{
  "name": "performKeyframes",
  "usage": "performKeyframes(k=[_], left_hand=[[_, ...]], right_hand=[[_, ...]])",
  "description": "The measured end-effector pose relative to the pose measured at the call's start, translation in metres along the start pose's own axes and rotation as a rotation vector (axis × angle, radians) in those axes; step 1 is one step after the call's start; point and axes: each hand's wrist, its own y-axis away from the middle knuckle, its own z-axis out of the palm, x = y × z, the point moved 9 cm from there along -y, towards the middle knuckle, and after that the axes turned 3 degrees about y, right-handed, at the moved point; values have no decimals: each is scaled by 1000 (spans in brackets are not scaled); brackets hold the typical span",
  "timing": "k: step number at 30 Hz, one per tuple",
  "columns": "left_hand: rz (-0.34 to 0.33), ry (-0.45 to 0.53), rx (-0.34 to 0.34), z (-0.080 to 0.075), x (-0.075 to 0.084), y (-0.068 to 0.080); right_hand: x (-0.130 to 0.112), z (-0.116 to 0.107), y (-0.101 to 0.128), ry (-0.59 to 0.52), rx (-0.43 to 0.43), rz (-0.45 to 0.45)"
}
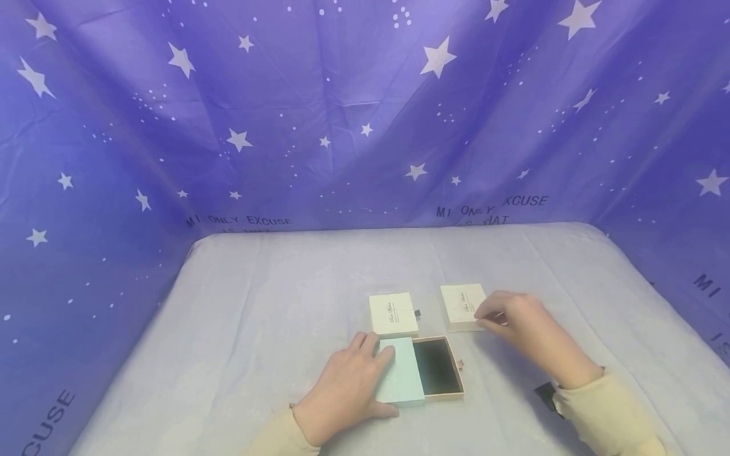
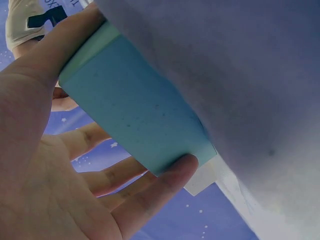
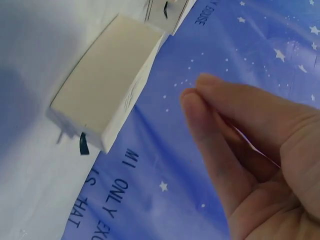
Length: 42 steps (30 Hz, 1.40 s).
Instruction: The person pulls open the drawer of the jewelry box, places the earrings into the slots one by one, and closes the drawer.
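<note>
My left hand (image 1: 345,386) grips a pale teal drawer box (image 1: 406,380), thumb along its near side and fingers at the far side. Out of the box's right side slides a tan-rimmed drawer (image 1: 422,398) with a dark lining and a small tan pull tab (image 1: 461,365). In the left wrist view, one long side of the teal box (image 2: 135,100) spans thumb to fingers. My right hand (image 1: 519,320) overlaps the right edge of a cream box (image 1: 459,303). From the right wrist, its thumb and index fingertips (image 3: 192,102) meet, with nothing visible between them, apart from the cream box (image 3: 107,65).
A second cream box (image 1: 392,311) with a black pull tab (image 1: 418,313) lies just behind the teal box. All the boxes lie on a table with a pale grey cloth (image 1: 274,304). Behind and at both sides hangs a purple star-printed curtain (image 1: 319,114).
</note>
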Motion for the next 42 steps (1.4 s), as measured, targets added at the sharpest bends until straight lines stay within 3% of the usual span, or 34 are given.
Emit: performKeyframes(k=[12, 19, 30, 42], left_hand=[[2, -1, 4, -2, 0, 1], [4, -2, 5, -3, 0, 1], [-2, -3, -10, -2, 1, 0], [2, 3, -17, -2, 0, 0]], right_hand=[[-24, 19, 0, -56, -95, -76], [-40, 24, 1, -39, -77, -158], [-52, 37, 2, -46, -108, -151], [-65, 52, 3, -48, -154, -221]])
